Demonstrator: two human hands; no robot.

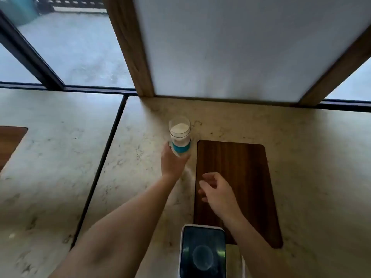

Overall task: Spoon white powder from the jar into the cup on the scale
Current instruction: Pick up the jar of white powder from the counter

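Jar (pixel 179 136): clear, open-topped, teal band, white powder inside; stands on the marble counter (pixel 301 147) just left of the wooden board (pixel 236 177).
Left hand (pixel 172 161): fingers wrapped around the jar's lower part.
Right hand (pixel 216 190): above the board, fingers loosely curled and apart, holding nothing.
Phone (pixel 202 253): near edge, screen lit.

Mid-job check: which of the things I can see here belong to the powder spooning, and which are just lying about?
Part of the job:
- jar of white powder, lid off, gripped low down by the left hand
- right hand, empty, over the board

Just there:
- dark wooden board
- phone at the near edge

No cup, scale or spoon is recognisable in view.
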